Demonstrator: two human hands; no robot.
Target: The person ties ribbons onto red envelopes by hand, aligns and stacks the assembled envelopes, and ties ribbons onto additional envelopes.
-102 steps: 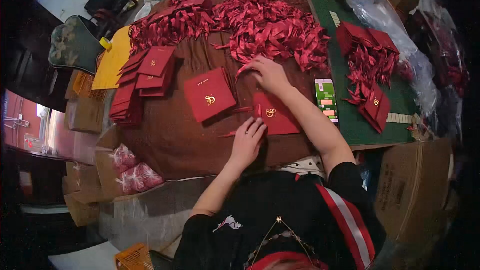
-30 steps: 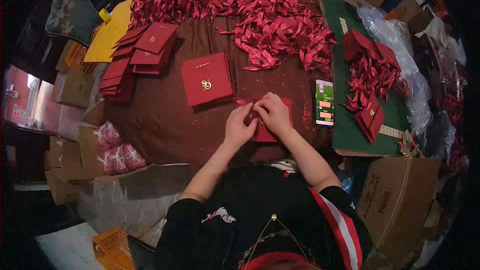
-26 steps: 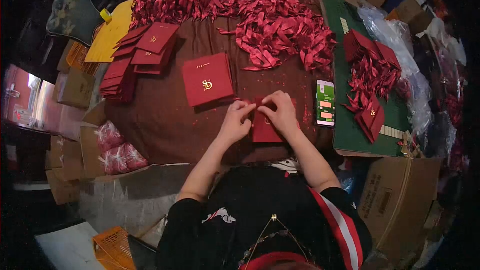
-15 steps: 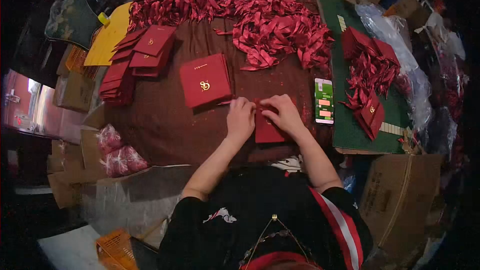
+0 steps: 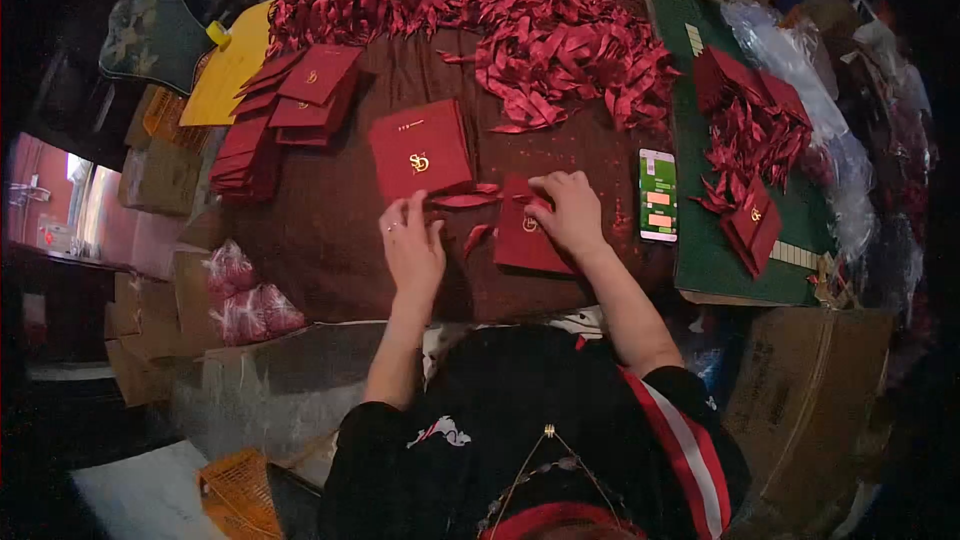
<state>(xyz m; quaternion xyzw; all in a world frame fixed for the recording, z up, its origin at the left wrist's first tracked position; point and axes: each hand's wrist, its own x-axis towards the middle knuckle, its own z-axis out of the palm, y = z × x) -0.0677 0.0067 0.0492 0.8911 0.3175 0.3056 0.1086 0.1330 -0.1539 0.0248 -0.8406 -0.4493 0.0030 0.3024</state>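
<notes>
A flat red piece with a gold monogram (image 5: 513,242) lies in front of me. My right hand (image 5: 570,212) is on its upper part, the fingers curled and the thumb bent in against it. My left hand (image 5: 412,252) hovers to the left with its fingers apart. Close to its fingertips is a red ribbon (image 5: 468,199), running right toward the piece's left edge; whether the fingers touch it I cannot tell. Another short bit of red ribbon (image 5: 477,238) shows below. Just beyond my left hand sits a stack of matching red pieces (image 5: 422,148).
More red stacks (image 5: 300,105) lie at left. A large heap of red ribbons (image 5: 570,50) covers the far side. On my right are a phone (image 5: 657,195) and a green mat (image 5: 715,260) bearing ribboned pieces (image 5: 755,225). Bagged red bundles (image 5: 255,310) stand at left.
My left hand has moved left, away from the red piece, and its fingers have spread. The ribbon now shows stretched between them. My right hand stays on the piece, which shifted slightly.
</notes>
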